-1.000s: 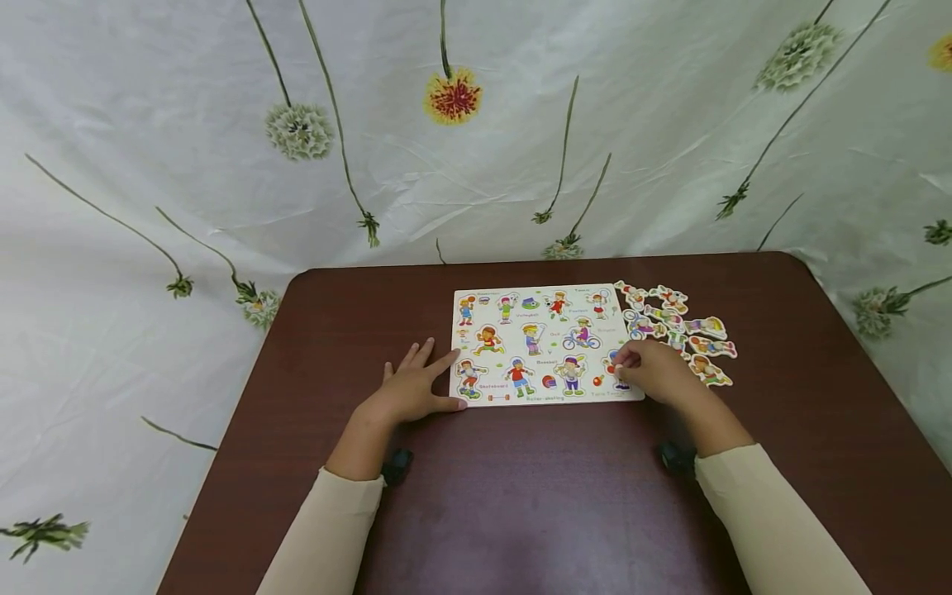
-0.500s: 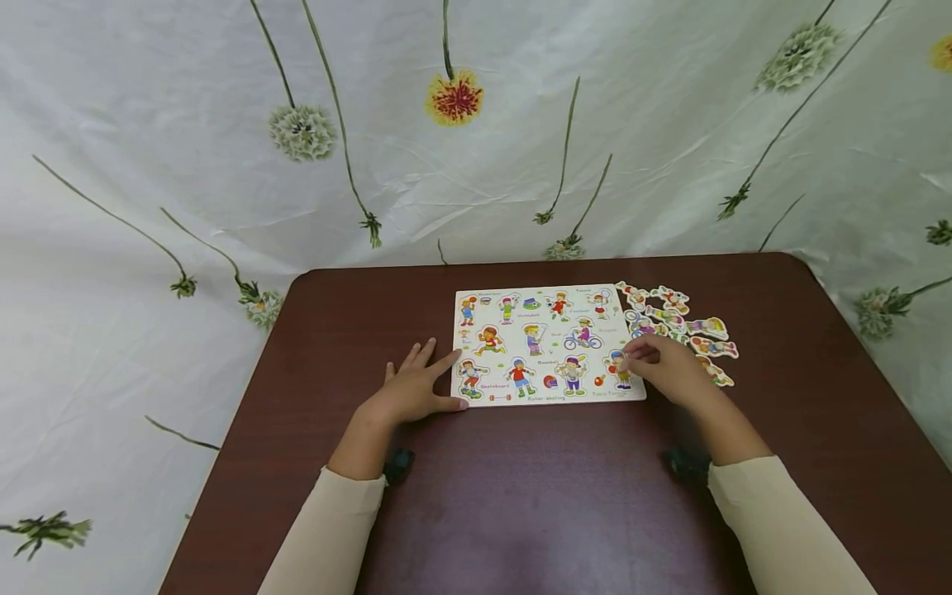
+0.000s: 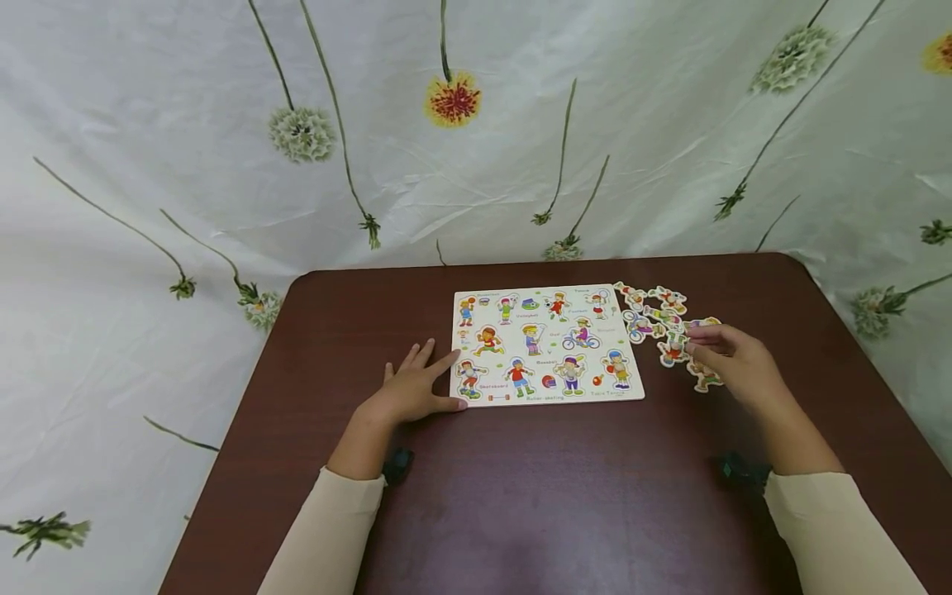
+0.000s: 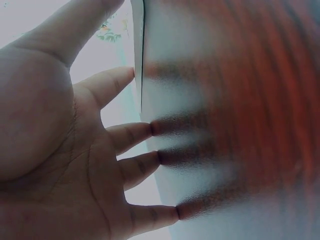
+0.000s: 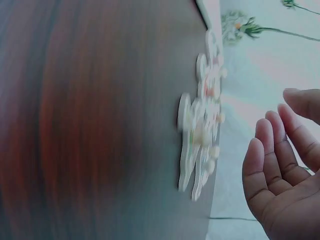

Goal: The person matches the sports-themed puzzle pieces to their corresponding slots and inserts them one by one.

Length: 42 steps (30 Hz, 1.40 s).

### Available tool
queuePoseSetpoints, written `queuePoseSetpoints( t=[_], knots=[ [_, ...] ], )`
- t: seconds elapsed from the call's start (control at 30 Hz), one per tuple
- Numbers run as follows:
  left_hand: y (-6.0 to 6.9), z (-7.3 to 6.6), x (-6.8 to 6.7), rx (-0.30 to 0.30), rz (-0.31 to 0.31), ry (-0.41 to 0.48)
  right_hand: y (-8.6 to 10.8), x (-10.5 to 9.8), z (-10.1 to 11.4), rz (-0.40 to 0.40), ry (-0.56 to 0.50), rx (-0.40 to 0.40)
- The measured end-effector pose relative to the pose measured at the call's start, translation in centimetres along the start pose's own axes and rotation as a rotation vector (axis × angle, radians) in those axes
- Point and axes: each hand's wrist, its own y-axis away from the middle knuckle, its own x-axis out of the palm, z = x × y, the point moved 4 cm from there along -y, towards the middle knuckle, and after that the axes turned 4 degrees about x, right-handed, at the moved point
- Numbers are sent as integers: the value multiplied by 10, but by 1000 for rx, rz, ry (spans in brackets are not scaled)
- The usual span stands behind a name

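Note:
A white puzzle board with colourful printed sports figures lies flat on the table. Fingers spread, my left hand rests on the tabletop at the board's left edge, thumb and index finger touching it. The left wrist view shows straight fingertips on the wood and the board's rim. To the board's right lies a group of cut-out puzzle pieces. Over their right side hovers my right hand, partly hiding some. Nothing shows between its loosely bent fingers in the right wrist view, where knobbed puzzle pieces lie beyond.
The dark brown table extends around the board and toward the person. Behind its far edge hangs a pale cloth printed with flowers. Dark wrist devices sit under both wrists.
My right hand has left the board's lower right corner and moved right, over the puzzle pieces. The corner figure it had covered is in full view. My left hand stays put.

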Motion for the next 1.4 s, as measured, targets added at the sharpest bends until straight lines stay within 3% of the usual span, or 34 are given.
queuePoseSetpoints(
  t=[0.13,0.3,0.4,0.57,0.9,1.23,1.4],
  knots=[
    [1,1,0,2,-3,2,1,-9,-8,26,98,32],
    [0,1,0,7,-4,-1,-2,-11,-17,101,287,-1],
    [1,0,0,6,-1,-3,-5,-9,-22,150,349,-23],
    [0,1,0,1,-5,1,-7,-5,-26,196,376,-14],
    [1,0,0,0,5,3,-8,-3,-28,199,380,46],
    [0,0,1,2,12,-2,-7,-6,-24,180,394,-2],
    [1,0,0,3,4,2,-7,-2,-10,151,380,-83]
  ],
)
